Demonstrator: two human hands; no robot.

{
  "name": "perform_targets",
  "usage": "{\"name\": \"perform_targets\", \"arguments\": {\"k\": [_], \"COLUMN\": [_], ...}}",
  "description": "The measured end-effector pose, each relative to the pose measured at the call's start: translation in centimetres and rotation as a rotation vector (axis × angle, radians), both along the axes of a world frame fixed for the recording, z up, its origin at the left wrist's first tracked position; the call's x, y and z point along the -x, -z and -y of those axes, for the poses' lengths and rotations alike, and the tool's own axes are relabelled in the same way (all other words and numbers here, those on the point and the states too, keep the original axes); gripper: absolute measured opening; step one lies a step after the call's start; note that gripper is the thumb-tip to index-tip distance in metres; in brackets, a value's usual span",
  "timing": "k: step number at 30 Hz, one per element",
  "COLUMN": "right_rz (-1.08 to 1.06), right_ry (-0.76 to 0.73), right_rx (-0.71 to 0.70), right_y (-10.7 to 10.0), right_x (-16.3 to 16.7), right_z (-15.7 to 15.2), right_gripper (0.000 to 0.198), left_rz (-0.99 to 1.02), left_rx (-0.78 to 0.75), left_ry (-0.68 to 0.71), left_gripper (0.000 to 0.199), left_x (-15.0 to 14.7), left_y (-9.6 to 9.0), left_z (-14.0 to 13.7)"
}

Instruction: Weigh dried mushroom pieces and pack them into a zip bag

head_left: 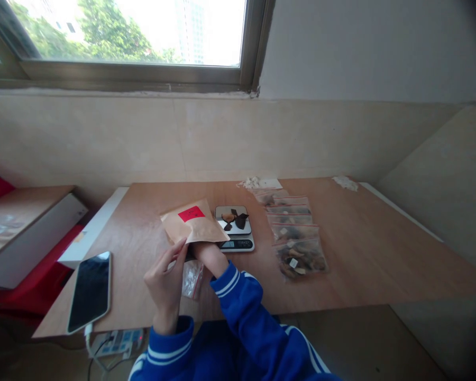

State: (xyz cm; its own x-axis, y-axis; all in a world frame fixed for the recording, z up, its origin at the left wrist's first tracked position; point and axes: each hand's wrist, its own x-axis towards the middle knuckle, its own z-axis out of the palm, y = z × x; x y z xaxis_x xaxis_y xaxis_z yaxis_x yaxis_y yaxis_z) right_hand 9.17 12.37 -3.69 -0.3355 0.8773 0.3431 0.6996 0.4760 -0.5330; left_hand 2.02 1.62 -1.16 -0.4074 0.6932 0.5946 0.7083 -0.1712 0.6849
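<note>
My left hand pinches the near edge of a brown paper bag that bears a red label. My right hand reaches into the mouth of this bag, and its fingers are hidden inside. Just right of the bag stands a small digital kitchen scale with a lit display. Several dark brown, dried, curved pieces lie on its plate, and the bag's corner overlaps the scale's left side. Below my hands, a clear plastic zip bag lies flat on the table.
Right of the scale, several filled zip bags with small white tags overlap in a row. White scraps lie at the table's back edge. A tablet on a charging cable lies at left, above a power strip.
</note>
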Motion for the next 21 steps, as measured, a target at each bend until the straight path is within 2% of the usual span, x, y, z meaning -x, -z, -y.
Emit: {"name": "perform_targets", "arguments": {"k": [3, 5, 9, 12, 15, 17, 21], "right_rz": [0.103, 0.125, -0.144, -0.416, -0.578, -0.541, -0.179], "right_ry": [-0.095, -0.06, -0.008, 0.056, 0.206, 0.262, 0.27], "right_rx": [0.083, 0.165, 0.085, 0.04, 0.017, -0.047, -0.172], "right_y": [-2.3, -4.0, -5.9, -5.0, -2.9, -1.5, 0.6], "right_x": [-2.2, -4.1, -7.3, -9.3, -11.2, -12.3, -13.9], "right_z": [2.9, 5.4, 9.4, 10.4, 9.5, 8.1, 4.7], "right_gripper": [0.035, 0.027, 0.015, 0.011, 0.015, 0.017, 0.02], "left_rz": [0.006, 0.0, -0.027, -0.033, -0.02, -0.013, -0.003], "left_rx": [-0.004, 0.009, 0.042, 0.043, 0.037, 0.026, 0.009], "left_ry": [-0.045, -0.076, -0.125, -0.176, -0.226, -0.254, -0.256], "left_gripper": [0.027, 0.027, 0.029, 0.029, 0.03, 0.031, 0.03], "left_x": [0.2, 0.4, 0.9, 1.2, 1.5, 1.7, 2.2], "left_y": [-0.4, -0.6, -1.3, -2.1, -3.1, -3.5, -3.8], "left_z": [0.0, 0.1, 0.2, 0.4, 0.6, 0.7, 1.1]}}
